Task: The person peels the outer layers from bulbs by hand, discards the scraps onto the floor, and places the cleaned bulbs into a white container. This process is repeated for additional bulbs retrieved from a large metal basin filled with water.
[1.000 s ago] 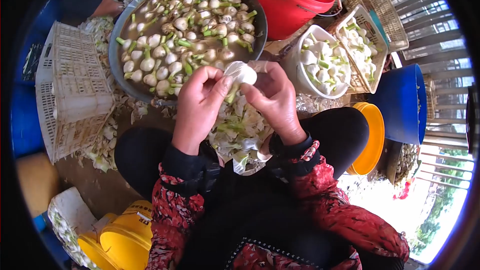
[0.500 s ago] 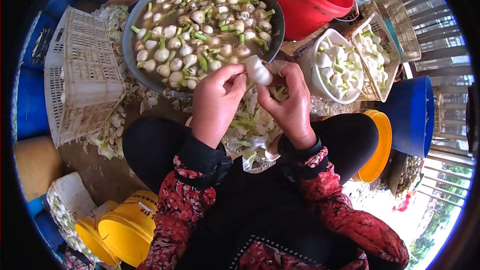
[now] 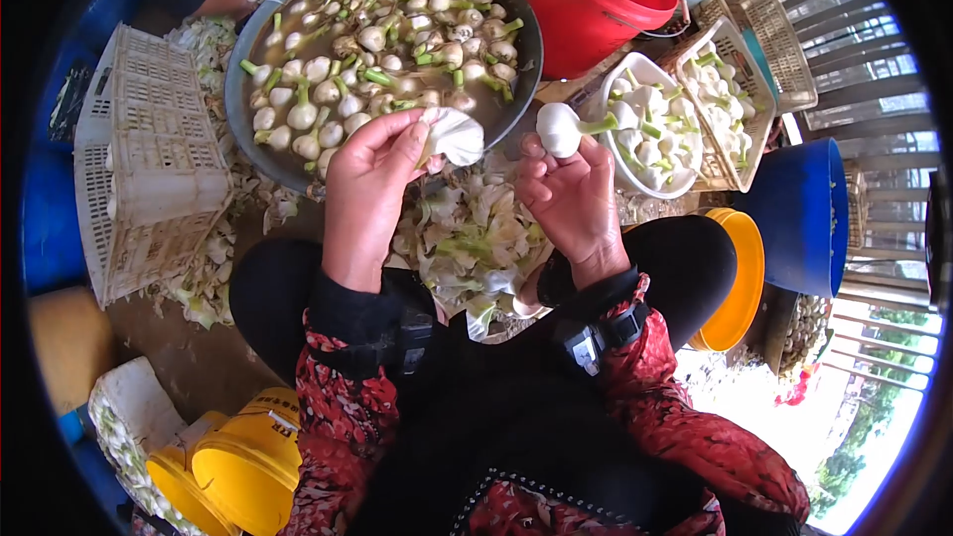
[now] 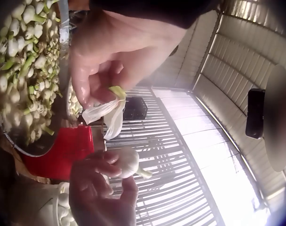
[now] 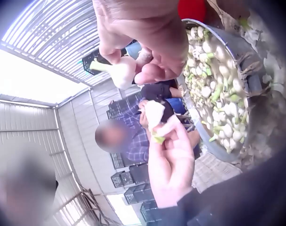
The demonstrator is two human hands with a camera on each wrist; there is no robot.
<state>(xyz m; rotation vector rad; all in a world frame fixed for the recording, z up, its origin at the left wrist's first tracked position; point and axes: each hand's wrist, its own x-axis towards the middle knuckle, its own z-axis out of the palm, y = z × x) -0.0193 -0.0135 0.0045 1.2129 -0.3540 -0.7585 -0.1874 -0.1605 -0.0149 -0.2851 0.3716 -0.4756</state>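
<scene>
Between thumb and fingers my left hand [image 3: 372,179] pinches a loose piece of white garlic skin [image 3: 457,137], which in the left wrist view spreads into pale flaps with a green end. My right hand [image 3: 579,197] holds a smooth white garlic bulb [image 3: 558,129] by its round body, its green stem [image 3: 601,124] pointing right toward the white tub [image 3: 613,161] of peeled garlic. The two hands are apart. Beyond them a wide grey basin [image 3: 235,109] holds many unpeeled bulbs in murky water. A heap of peeled skins [image 3: 467,238] lies below the hands, between the knees.
A red bucket [image 3: 586,20] stands behind the white tub, beside a crate [image 3: 754,154] of garlic. At right are a blue barrel [image 3: 794,208] and a yellow bucket [image 3: 740,278]. A white plastic crate [image 3: 159,179] stands left. Another person [image 5: 133,132] sits across the basin.
The hands have parted: the skin has come off the bulb and stays in the left hand. The right hand has turned palm up with the bulb, its stem now toward the tub.
</scene>
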